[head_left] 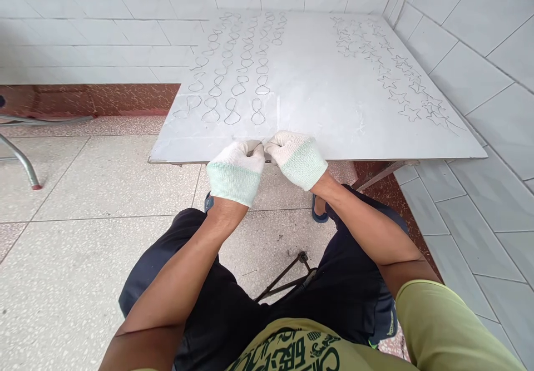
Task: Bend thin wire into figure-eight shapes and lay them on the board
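At the near edge of the white table (317, 109), my left hand (236, 169) and my right hand (295, 157) meet, both in white gloves with pale green cuffs. Thumb and fingers of each are pinched together on a piece of thin wire (263, 141). Only a bit of it shows between the fingertips, so its shape is hidden. Just beyond my hands lie wire figure-eights (258, 112), set out in rows towards the back. Wire stars (411, 113) form further rows on the right side, some overlapping.
Tiled walls (479, 43) border the table at the back and right. A metal table leg (381, 175) slants below the right side. Between my knees stands a dark metal frame (287, 277). The curved chair leg (23, 159) is on the floor at far left.
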`<state>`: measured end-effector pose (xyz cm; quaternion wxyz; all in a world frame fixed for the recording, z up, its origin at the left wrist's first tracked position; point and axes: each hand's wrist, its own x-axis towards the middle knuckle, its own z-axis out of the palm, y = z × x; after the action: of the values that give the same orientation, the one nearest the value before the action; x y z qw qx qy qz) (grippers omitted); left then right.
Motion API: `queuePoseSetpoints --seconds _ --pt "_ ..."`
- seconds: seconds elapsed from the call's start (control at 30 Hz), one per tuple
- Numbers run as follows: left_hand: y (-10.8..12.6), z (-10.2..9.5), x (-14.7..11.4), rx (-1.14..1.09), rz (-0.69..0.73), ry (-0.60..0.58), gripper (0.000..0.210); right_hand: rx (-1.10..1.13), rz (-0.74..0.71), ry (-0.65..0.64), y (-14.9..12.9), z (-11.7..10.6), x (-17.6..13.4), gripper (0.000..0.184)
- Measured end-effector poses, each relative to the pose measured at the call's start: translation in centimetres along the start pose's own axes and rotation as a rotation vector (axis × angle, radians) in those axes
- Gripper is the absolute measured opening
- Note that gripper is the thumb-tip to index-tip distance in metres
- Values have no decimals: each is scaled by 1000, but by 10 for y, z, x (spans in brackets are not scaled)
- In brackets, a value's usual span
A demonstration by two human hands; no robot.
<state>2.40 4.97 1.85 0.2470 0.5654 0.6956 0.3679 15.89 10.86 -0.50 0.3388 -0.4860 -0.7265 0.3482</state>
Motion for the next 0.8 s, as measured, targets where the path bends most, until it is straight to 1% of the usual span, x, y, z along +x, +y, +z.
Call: queuePoseSetpoints --seconds 0.1,0.17,0.27,0.33,0.5,0.6,0.8 --pt "-1 -2 -1 19 15 -10 36 40 18 -52 -2 -5 1 38" --pt "-2 -3 0 44 30 -1 37 24 24 -76 -3 -11 4 37" --pt "-5 -3 3 64 67 29 36 -22 -4 -62 -1 -20 10 31" --pt "-7 -2 6 52 88 33 35 -11 -23 -65 2 -22 13 28" --pt "-9 2 8 26 96 0 35 44 2 -100 10 -20 16 28" --pt "-9 4 5 48 89 -29 36 79 16 -82 11 -18 13 28" --pt "-18 11 7 88 123 -15 35 70 53 -39 3 -15 7 30"
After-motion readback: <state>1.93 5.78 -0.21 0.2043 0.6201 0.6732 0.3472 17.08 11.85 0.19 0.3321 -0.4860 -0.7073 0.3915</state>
